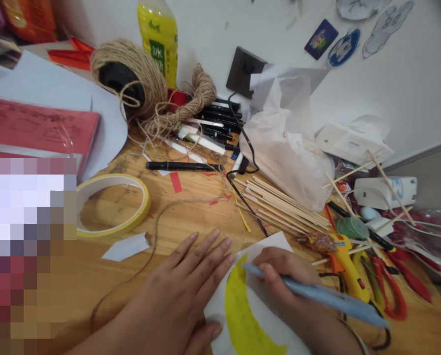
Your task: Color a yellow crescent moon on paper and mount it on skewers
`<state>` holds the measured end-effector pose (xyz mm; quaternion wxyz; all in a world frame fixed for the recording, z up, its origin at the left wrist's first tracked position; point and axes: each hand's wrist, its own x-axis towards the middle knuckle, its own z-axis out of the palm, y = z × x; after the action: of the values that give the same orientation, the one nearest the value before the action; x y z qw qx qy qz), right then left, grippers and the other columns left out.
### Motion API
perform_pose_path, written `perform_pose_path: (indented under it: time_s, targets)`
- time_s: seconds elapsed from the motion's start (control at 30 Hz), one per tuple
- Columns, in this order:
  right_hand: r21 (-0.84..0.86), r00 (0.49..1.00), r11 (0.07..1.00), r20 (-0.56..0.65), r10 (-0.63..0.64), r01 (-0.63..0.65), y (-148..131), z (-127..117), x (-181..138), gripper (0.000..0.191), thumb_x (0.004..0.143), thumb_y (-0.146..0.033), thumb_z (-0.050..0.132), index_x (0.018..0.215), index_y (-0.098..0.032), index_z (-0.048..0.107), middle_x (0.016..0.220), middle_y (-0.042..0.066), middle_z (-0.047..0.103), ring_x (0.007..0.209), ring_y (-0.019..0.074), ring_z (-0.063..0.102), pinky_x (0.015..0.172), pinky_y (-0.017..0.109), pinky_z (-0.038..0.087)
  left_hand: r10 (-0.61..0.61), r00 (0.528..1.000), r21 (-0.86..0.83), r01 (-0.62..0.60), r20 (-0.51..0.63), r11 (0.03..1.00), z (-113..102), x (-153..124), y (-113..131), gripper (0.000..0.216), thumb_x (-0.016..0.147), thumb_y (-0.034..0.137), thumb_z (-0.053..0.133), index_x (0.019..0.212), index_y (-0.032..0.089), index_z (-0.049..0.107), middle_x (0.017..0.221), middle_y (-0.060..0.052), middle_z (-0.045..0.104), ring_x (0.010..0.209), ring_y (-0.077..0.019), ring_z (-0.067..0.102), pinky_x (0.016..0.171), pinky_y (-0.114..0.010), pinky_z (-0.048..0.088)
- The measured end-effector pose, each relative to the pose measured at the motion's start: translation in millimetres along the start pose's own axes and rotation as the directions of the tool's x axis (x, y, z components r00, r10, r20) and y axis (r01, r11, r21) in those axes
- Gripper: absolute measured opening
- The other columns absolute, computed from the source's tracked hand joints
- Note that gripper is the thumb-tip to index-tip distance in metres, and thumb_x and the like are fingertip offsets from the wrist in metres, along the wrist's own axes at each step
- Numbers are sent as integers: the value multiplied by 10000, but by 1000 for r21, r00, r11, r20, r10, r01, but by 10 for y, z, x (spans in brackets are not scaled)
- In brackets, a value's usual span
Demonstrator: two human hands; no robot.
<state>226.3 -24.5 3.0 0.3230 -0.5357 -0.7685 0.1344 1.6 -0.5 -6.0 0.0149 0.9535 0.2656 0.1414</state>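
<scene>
My right hand [279, 281] is closed round a light blue pen [316, 292], its tip at the upper edge of a yellow crescent-shaped paper piece [238, 313]. This yellow piece lies on a sheet of white paper [267, 315]. Flat beside it, my left hand [191, 286] has its fingers stretched out, the fingertips reaching the left edge of the white sheet. Left of that hand are a small white paper scrap [126, 246] and a roll of yellow tape [143, 209]. The lower end of the crescent runs out of the picture.
Behind my hands lie a black marker [183, 166], thin wooden sticks [283, 202] and a ball of twine [154, 74]. A yellow drink bottle [159, 39] stands at the wall. On the right are a yellow glue gun [349, 271], red-handled scissors [388, 291] and a white plastic bag [283, 133].
</scene>
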Motion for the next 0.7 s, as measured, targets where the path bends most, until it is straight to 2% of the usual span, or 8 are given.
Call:
perform_pose_path:
  time_s: [0.1, 0.17, 0.2, 0.3, 0.4, 0.5, 0.57, 0.7]
  targets:
    - [281, 948, 956, -274, 161, -81, 39, -59, 49, 257, 900, -197, 530, 643, -211, 543, 553, -44, 604, 497, 118, 569, 468, 215, 450, -6, 1000, 32, 6, -23, 999, 19, 9, 2, 672, 795, 464, 578, 1382, 167, 440, 1454, -90, 454, 1329, -301, 396, 1078, -429, 247]
    - [407, 906, 909, -345, 245, -91, 66, -95, 66, 259, 893, -174, 553, 636, -208, 543, 562, -46, 603, 488, 108, 548, 448, 203, 428, -16, 999, 65, 18, -37, 998, 16, 14, 11, 702, 764, 488, 603, 1370, 164, 457, 1462, -118, 436, 1340, -329, 370, 1086, -457, 226]
    - [443, 905, 892, -339, 258, -88, 70, -113, 70, 251, 896, -175, 554, 647, -207, 554, 578, -40, 611, 492, 109, 549, 444, 203, 425, -15, 999, 79, 19, -42, 997, 6, 16, 16, 722, 751, 514, 611, 1361, 154, 468, 1462, -132, 432, 1348, -341, 352, 1094, -467, 212]
    - [459, 954, 888, -254, 156, -23, 37, -156, 75, 257, 911, -202, 547, 654, -206, 559, 587, -23, 625, 505, 121, 576, 461, 218, 444, 34, 998, 92, -29, -50, 995, -57, 24, 20, 741, 753, 605, 587, 1306, 115, 523, 1436, -150, 464, 1359, -350, 321, 1114, -458, 205]
    - [358, 996, 933, -87, 10, 22, -19, -163, 81, 327, 932, -262, 523, 610, -203, 539, 552, -9, 624, 519, 136, 609, 496, 236, 470, 49, 998, 72, -46, -43, 996, -102, 45, -13, 613, 815, 539, 566, 1277, 137, 549, 1424, -118, 487, 1357, -340, 333, 1103, -447, 251]
    - [276, 997, 961, 63, -45, 26, -40, -135, 88, 376, 960, -299, 466, 604, -200, 538, 552, 3, 628, 544, 137, 619, 527, 234, 476, 41, 998, 4, -42, 42, 999, -70, 71, -77, 593, 842, 405, 571, 1378, 187, 444, 1466, -80, 437, 1362, -332, 341, 1074, -484, 308]
    - [259, 989, 965, 118, -84, 51, -49, -112, 95, 391, 971, -301, 434, 608, -198, 535, 564, 4, 631, 555, 130, 618, 550, 229, 479, 49, 992, -59, -42, 116, 997, -27, 80, -117, 656, 833, 405, 585, 1422, 204, 376, 1494, -84, 387, 1368, -344, 330, 1062, -527, 325]
    - [208, 970, 970, 180, -164, 125, -106, -63, 100, 397, 971, -284, 408, 600, -198, 520, 559, 1, 633, 526, 114, 606, 526, 208, 479, 68, 984, -155, -42, 164, 987, -2, 71, -151, 776, 770, 409, 663, 1448, 255, 317, 1536, -106, 290, 1392, -344, 279, 1092, -558, 274]
